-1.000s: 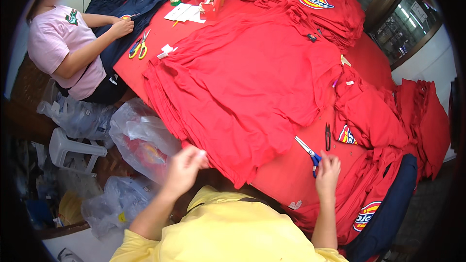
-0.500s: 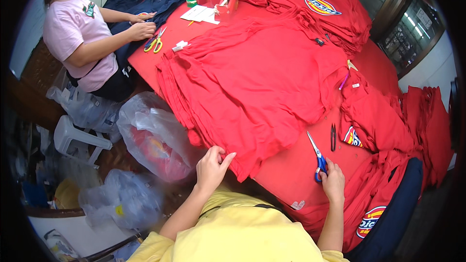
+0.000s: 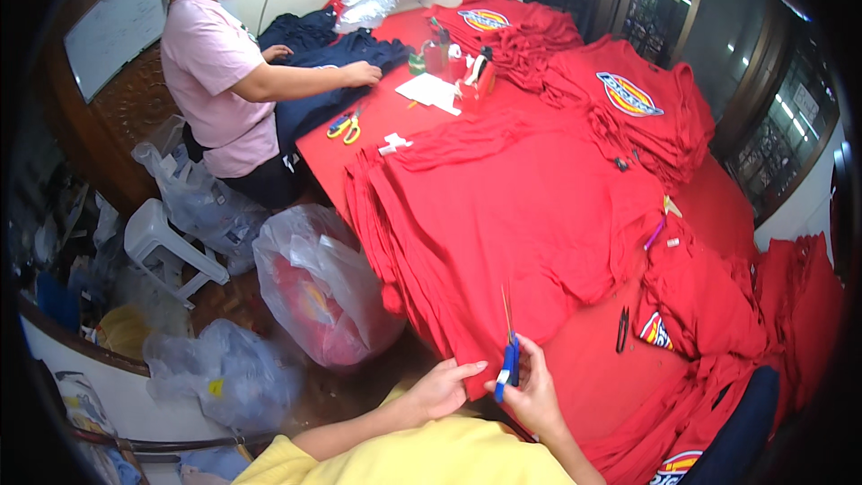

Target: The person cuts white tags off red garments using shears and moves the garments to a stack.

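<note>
We curl right hand (image 3: 533, 389) round blue-handled metal scissors (image 3: 509, 365), blades safely outward; left hand (image 3: 438, 392) loosely bent, hold on red cloth garment (image 3: 503, 224) unclear.

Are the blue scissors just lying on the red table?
No, the blue scissors are held in the person's right hand.

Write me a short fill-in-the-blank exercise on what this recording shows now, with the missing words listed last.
1. The right hand holds a pair of ____, its handles blue.
2. The left hand is at the near edge of a spread garment coloured ____.
3. The co-worker wears a ____ shirt.
4. The plastic stool on the floor is ____.

Missing words: scissors; red; pink; white.
</note>
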A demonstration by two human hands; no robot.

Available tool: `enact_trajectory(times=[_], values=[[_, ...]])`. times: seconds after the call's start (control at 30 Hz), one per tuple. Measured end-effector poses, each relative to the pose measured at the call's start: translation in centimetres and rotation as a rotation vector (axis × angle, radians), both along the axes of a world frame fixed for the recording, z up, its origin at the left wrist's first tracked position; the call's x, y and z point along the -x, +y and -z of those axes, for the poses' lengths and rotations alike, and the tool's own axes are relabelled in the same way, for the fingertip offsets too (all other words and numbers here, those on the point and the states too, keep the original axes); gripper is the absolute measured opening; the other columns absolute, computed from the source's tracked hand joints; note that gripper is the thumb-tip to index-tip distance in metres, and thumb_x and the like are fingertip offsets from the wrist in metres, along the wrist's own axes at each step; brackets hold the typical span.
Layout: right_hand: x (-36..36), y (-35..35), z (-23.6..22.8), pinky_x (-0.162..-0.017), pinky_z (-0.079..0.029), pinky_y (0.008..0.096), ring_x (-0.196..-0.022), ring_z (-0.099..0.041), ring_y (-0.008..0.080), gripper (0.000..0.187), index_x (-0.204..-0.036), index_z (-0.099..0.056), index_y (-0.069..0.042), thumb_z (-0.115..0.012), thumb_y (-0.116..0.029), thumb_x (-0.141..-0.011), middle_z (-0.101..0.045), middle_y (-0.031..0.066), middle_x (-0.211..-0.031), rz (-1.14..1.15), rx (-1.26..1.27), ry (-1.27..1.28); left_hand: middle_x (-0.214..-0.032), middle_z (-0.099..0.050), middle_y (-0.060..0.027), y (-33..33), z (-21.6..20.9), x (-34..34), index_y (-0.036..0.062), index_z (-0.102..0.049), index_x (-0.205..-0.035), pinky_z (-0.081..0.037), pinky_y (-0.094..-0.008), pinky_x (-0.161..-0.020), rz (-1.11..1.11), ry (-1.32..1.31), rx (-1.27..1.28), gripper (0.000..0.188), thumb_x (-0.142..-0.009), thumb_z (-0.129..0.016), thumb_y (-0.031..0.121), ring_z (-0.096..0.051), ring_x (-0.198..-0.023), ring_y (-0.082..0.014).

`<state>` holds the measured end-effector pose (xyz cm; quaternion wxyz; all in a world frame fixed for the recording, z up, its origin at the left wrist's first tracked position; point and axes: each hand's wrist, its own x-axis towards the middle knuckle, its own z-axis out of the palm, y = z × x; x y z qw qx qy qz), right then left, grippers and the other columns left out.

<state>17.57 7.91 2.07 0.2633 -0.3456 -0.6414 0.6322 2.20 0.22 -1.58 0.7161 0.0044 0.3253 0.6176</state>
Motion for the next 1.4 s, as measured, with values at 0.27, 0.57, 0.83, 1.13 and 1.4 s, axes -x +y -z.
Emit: enact_trajectory(times=[0.27, 0.57, 0.83, 1.13, 1.4], values=[[1.8, 0.3, -2.4, -0.084, -0.05, 0.0394, -0.101, -0.057, 0.0342, 0.078, -0.142, -0.026, 0.0, -0.067, 0.001, -0.076, -0.046, 0.0221, -0.123, -0.181, -0.482, -0.13, -0.129, -0.053, -0.0145, 0.2, -4.9, 6.6, 0.0017, -0.04, -0.135, -0.041, -0.0424, -0.103, 0.049, -0.138, -0.135, 0.049, -0.1, -0.039, 0.036, -0.053, -0.118, -0.0286], [16.1, 18.7, -3.9, -0.079, -0.048, 0.0337, -0.093, -0.06, 0.024, 0.042, -0.122, -0.051, 0.001, -0.058, 0.0, -0.081, -0.061, 0.0153, -0.101, 0.032, -0.206, 0.17, -0.104, -0.063, -0.0131, 0.8, -2.4, 16.1, -0.0002, -0.056, -0.107, -0.054, -0.0347, -0.081, -0.19, 0.692, 0.033, 0.023, -0.098, -0.047, 0.018, -0.065, -0.096, -0.023], [-6.2, 39.5, -4.0, -0.07, -0.05, 0.0267, -0.082, -0.059, 0.0163, 0.045, -0.123, -0.049, 0.007, -0.062, 0.01, -0.08, -0.058, 0.0097, -0.098, 0.98, -0.138, 0.415, -0.096, -0.066, -0.0111, 0.5, 2.9, 11.4, -0.0038, -0.058, -0.109, -0.055, -0.0286, -0.075, 0.055, 0.916, -0.037, 0.022, -0.095, -0.053, 0.013, -0.067, -0.086, -0.0186], [-10.7, 19.9, 3.2, -0.068, -0.044, 0.0228, -0.08, -0.053, 0.0101, 0.05, -0.135, -0.04, 0.001, -0.056, -0.001, -0.087, -0.051, 0.0031, -0.096, 0.774, -0.475, -0.076, -0.065, -0.059, -0.0158, 6.0, 0.9, 10.9, 0.0002, -0.057, -0.081, -0.05, -0.0414, -0.056, 0.225, 1.944, -0.026, 0.032, -0.09, -0.06, 0.031, -0.063, -0.062, -0.0329], [1.1, -0.1, 2.9, -0.085, -0.05, 0.0313, -0.103, -0.061, 0.0232, 0.065, -0.141, -0.035, -0.004, -0.058, 0.007, -0.082, -0.052, 0.0135, -0.121, 0.197, 0.085, -0.024, -0.089, -0.065, -0.0074, 5.5, 2.5, 10.2, 0.0077, -0.055, -0.087, -0.053, -0.0405, -0.069, -0.03, 0.616, -0.055, 0.013, -0.094, -0.051, 0.018, -0.065, -0.082, -0.0237]])
